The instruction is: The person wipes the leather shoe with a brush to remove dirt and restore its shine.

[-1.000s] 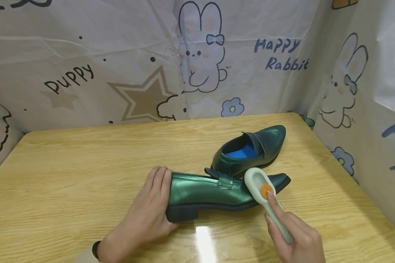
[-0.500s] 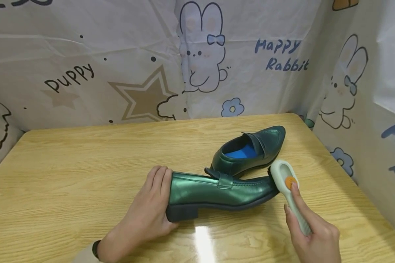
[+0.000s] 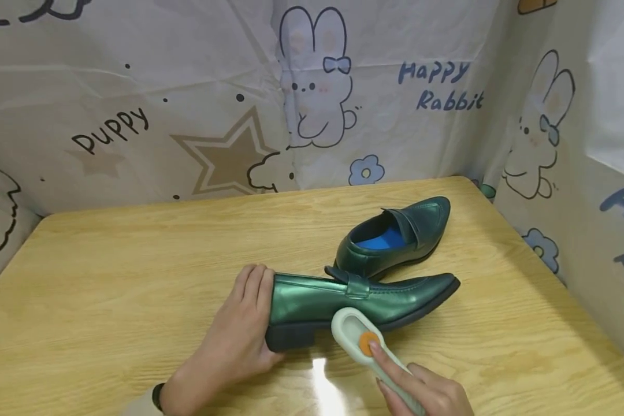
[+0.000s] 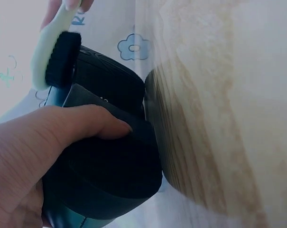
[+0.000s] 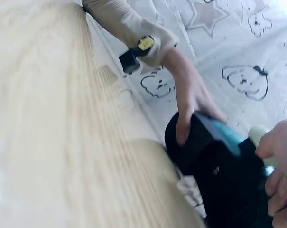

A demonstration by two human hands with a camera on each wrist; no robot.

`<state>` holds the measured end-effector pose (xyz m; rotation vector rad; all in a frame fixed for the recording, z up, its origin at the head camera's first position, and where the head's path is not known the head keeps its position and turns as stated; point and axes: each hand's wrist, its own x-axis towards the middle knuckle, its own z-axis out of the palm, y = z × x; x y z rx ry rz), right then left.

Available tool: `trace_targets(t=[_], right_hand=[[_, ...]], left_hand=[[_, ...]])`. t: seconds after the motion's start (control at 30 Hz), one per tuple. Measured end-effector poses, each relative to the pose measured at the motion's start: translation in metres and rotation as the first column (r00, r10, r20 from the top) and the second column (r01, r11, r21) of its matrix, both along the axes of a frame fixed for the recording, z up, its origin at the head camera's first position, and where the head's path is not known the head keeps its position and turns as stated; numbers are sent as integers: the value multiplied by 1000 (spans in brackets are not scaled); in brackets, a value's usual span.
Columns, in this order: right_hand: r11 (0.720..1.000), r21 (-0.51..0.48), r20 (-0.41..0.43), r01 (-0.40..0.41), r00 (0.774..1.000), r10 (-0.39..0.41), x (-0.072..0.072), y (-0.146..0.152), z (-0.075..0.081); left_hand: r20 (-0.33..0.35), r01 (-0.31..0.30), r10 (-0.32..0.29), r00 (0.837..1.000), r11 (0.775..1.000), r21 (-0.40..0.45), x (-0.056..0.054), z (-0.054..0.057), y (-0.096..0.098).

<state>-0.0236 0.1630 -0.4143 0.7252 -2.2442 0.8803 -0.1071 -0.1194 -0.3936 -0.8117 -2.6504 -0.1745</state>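
Observation:
A shiny green loafer lies on its side, toe to the right. My left hand grips it at the back; in the left wrist view the thumb presses on the black heel. In my right hand is a shoe brush with a pale green body, the index finger on its orange button. The brush head overlaps the loafer's near side, just ahead of the heel. Its dark bristles face the shoe in the left wrist view.
The matching loafer stands upright just behind, its blue insole showing. Both are on a wood-grain table. A printed cloth hangs along the back and right side.
The brush went right to the loafer's toe, then back left and nearer to the mid-side by the sole. My left hand keeps its hold, and the shoe has hardly shifted.

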Motion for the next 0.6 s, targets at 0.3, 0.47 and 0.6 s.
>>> trace_targets(t=[0.3, 0.47, 0.6], right_hand=[[993, -10, -2, 115, 993, -115, -3, 10, 5], [949, -8, 58, 316, 947, -315, -4, 29, 12], [916, -32, 31, 400, 916, -399, -10, 39, 17]], left_hand=[[-1, -4, 4, 1000, 1000, 15, -1, -2, 2], [-11, 11, -11, 1000, 999, 30, -1, -1, 1], [-17, 3, -3, 1000, 1000, 24, 2, -1, 0]])
